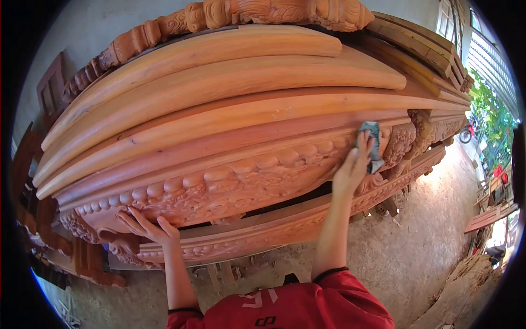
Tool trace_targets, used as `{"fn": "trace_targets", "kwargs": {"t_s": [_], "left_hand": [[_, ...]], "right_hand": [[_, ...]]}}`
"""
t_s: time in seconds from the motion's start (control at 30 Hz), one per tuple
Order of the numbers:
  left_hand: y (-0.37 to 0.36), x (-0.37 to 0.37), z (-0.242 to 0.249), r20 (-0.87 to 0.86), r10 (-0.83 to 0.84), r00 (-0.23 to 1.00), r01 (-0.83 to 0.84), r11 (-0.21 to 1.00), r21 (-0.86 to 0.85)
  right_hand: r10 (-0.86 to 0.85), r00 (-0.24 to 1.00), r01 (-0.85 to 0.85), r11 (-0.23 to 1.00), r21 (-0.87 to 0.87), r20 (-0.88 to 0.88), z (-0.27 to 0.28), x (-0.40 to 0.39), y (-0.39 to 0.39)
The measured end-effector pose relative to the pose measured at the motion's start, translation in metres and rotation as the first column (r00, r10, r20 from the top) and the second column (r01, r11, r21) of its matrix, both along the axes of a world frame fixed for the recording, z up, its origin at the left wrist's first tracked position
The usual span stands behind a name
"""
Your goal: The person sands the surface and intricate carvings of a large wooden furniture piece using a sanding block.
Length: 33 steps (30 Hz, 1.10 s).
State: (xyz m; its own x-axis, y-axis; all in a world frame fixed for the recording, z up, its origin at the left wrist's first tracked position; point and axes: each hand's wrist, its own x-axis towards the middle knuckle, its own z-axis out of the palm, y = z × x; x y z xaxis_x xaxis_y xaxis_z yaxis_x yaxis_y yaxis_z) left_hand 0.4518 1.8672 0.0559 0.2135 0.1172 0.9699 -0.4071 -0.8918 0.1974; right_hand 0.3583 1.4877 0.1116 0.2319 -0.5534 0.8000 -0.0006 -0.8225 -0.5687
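My right hand presses a crumpled blue-green piece of sandpaper against the upper right of a carved wooden panel. The fingers lie over the sheet and hide part of it. At the panel's lower left, my left hand rests on the wood with its fingers spread, holding nothing. Rounded bosses and raised relief run along the panel. Just above it is a smooth moulded ledge.
Long curved wooden beams are stacked above the panel, with a turned, carved post behind them. A second carved rail runs below. Wooden parts stand at left. Boards and a rough wood slab lie at right.
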Motion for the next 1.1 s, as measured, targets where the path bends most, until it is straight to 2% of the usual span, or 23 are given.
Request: {"fn": "trace_targets", "kwargs": {"t_s": [0.03, 0.07, 0.1, 0.13, 0.17, 0.23, 0.27, 0.3, 0.33, 0.37, 0.4, 0.43, 0.5, 0.57, 0.63, 0.7, 0.73, 0.8, 0.9, 0.97, 1.0, 1.03, 1.1], "left_hand": [[-0.001, -0.001, -0.001, 0.0, 0.009, 1.0, -0.009, 1.0, -0.005], [-0.001, 0.0, -0.001, -0.005, 0.004, 1.0, -0.004, 1.0, -0.007], [0.0, -0.001, -0.001, -0.014, -0.002, 1.0, 0.002, 1.0, -0.003], [0.0, -0.001, 0.001, -0.005, 0.001, 1.0, -0.001, 1.0, 0.024], [0.001, -0.003, 0.001, -0.011, 0.009, 1.0, -0.008, 0.999, 0.032], [0.004, -0.003, 0.002, 0.005, 0.015, 1.0, -0.015, 0.997, 0.075], [0.007, -0.002, 0.0, -0.009, 0.014, 1.0, -0.013, 0.997, 0.078], [0.007, 0.0, 0.001, 0.0, 0.019, 1.0, -0.019, 0.997, 0.075], [0.007, 0.0, 0.002, 0.016, 0.011, 1.0, -0.013, 0.996, 0.083], [0.008, -0.001, 0.0, 0.024, 0.002, 1.0, -0.004, 0.996, 0.092], [0.009, -0.003, -0.001, 0.015, 0.003, 1.0, -0.004, 0.996, 0.089], [0.008, -0.002, -0.001, 0.016, 0.002, 1.0, -0.003, 0.997, 0.083], [0.005, 0.0, 0.001, 0.022, -0.001, 1.0, 0.0, 0.998, 0.07], [0.006, -0.002, 0.0, 0.008, -0.008, 1.0, 0.007, 0.998, 0.067], [0.008, -0.002, -0.002, 0.012, -0.006, 1.0, 0.005, 0.997, 0.079], [0.009, 0.002, -0.001, 0.026, 0.001, 1.0, -0.004, 0.996, 0.085], [0.009, 0.002, -0.001, 0.026, 0.005, 1.0, -0.007, 0.996, 0.084], [0.009, 0.001, -0.003, 0.017, 0.013, 1.0, -0.015, 0.997, 0.077], [0.008, 0.0, -0.002, 0.015, -0.001, 1.0, 0.0, 0.998, 0.068], [0.007, 0.0, -0.002, 0.011, 0.002, 1.0, -0.003, 0.998, 0.064], [0.007, 0.0, -0.002, 0.012, 0.0, 1.0, -0.001, 0.998, 0.063], [0.007, -0.001, -0.001, 0.014, 0.001, 1.0, -0.002, 0.998, 0.065], [0.01, 0.0, -0.004, 0.02, 0.012, 1.0, -0.013, 0.997, 0.075]], "right_hand": [[-0.001, 1.0, 0.0, 1.0, 0.025, 0.013, 0.002, 0.005, 0.008], [0.016, 0.996, -0.029, 0.988, -0.149, -0.09, -0.004, 0.01, 0.026], [-0.053, 0.896, -0.081, 0.957, -0.279, -0.44, 0.009, 0.003, 0.058], [0.074, 0.914, -0.271, 0.843, -0.464, -0.399, -0.005, 0.004, 0.077], [0.084, 0.911, -0.28, 0.845, -0.455, -0.403, -0.01, 0.004, 0.078], [0.16, 0.898, -0.389, 0.726, -0.567, -0.41, -0.015, 0.002, 0.073], [-0.025, 0.858, -0.229, 0.876, -0.425, -0.513, -0.004, 0.002, 0.058], [-0.082, 0.913, -0.08, 0.924, -0.373, -0.4, 0.004, 0.0, 0.032], [-0.029, 0.99, 0.003, 0.983, -0.181, -0.141, 0.007, 0.001, 0.008], [-0.053, 0.999, 0.053, 0.998, -0.031, 0.006, 0.014, -0.001, -0.011], [-0.042, 0.999, 0.041, 0.998, 0.058, 0.029, 0.023, -0.005, -0.022], [-0.042, 0.999, 0.04, 0.998, 0.05, 0.024, 0.024, -0.004, -0.017], [-0.036, 0.999, 0.038, 0.994, -0.099, 0.025, 0.023, 0.009, 0.008], [0.011, 0.972, -0.099, 0.928, -0.36, -0.236, 0.017, 0.012, 0.046], [0.149, 0.964, -0.258, 0.715, -0.65, -0.219, 0.009, 0.012, 0.046], [0.036, 0.96, -0.171, 0.86, -0.481, -0.277, 0.021, 0.005, 0.024], [0.046, 0.984, -0.107, 0.924, -0.366, -0.171, 0.02, 0.004, 0.0], [-0.056, 0.996, 0.062, 0.994, -0.093, 0.063, 0.028, -0.002, -0.022], [-0.169, 0.985, 0.17, 0.985, -0.035, 0.036, 0.028, -0.001, -0.009], [-0.071, 0.997, 0.064, 0.972, -0.224, -0.025, 0.021, 0.004, 0.022], [0.015, 0.99, -0.067, 0.923, -0.378, -0.139, 0.016, 0.002, 0.034], [0.142, 0.96, -0.24, 0.86, -0.451, -0.24, 0.014, 0.0, 0.05], [0.277, 0.912, -0.407, 0.687, -0.602, -0.301, 0.006, -0.003, 0.05]]}}
